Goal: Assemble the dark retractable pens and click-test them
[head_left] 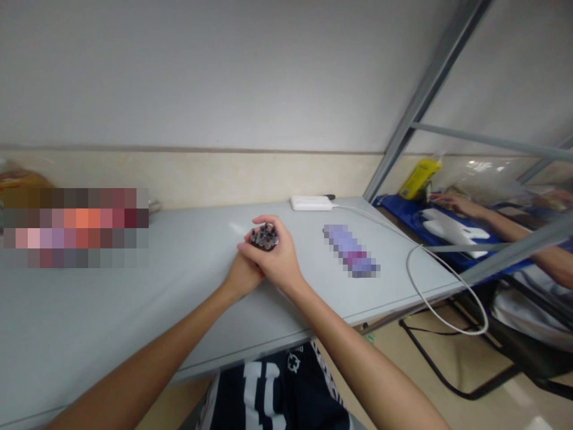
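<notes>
Both hands meet over the grey table (197,263), in front of me. Between them is a tight, round bundle of dark-tipped, clear pieces (264,237), which look like pen ends seen end-on. My right hand (283,254) curls round the bundle, with thumb and fingers forming a ring at its top. Below and to the left, my left hand (244,273) is closed against it, its fingers mostly covered by the right hand. How far the bundle reaches down inside the hands is hidden.
A white charger-like block (312,203) with a cable (409,263) lies by the wall. Right of my hands is a blurred-out purple flat object (349,249). Pixelated items (80,224) sit left. Beyond a metal post (416,122), another person's arm (505,230) reaches over a blue surface.
</notes>
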Tool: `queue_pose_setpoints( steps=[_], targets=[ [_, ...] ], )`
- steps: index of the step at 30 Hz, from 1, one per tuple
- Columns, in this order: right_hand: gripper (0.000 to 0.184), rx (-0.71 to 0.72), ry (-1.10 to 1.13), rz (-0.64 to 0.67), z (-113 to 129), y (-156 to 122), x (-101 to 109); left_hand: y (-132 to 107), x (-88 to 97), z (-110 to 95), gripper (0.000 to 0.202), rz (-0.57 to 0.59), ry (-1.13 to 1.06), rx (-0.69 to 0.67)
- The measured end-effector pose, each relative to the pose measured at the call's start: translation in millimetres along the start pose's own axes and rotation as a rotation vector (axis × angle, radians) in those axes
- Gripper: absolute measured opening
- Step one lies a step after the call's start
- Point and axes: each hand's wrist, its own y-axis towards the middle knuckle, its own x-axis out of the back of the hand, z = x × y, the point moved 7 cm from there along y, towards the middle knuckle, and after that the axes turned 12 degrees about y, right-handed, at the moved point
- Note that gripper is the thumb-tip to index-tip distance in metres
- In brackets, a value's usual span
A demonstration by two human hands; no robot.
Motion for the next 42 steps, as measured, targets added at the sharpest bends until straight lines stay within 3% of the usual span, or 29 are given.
queue_pose_setpoints(
  steps=[10,15,21,29,35,38,42],
  targets=[
    [0.049,-0.007,0.025,0.088,5.5,-2.1,-2.7,-2.1,-2.9,0.0,0.040,0.037,0.091,-0.080],
    [0.043,0.007,-0.007,0.084,4.7,-4.7,-1.6,-3.7,-4.4,-5.0,0.038,0.057,0.042,-0.093],
    [0.030,0.056,-0.071,0.067,8.6,-3.6,-0.1,-6.0,1.8,-7.4,0.052,-0.037,-0.077,-0.011],
    [0.015,0.070,-0.082,-0.020,11.3,-1.4,5.7,-7.9,-0.5,-11.6,0.059,0.007,-0.220,-0.008],
    [0.013,0.087,-0.102,0.005,17.0,0.8,4.3,-5.9,3.3,-10.9,0.060,-0.043,-0.209,-0.005],
    [0.012,0.100,-0.109,0.014,24.3,-1.1,2.2,-5.7,1.2,-9.0,0.060,0.044,-0.218,0.009],
    [0.013,0.111,-0.113,0.047,35.3,-5.4,-3.0,-11.1,-9.2,-5.3,0.057,0.270,-0.292,0.034]
  ],
)
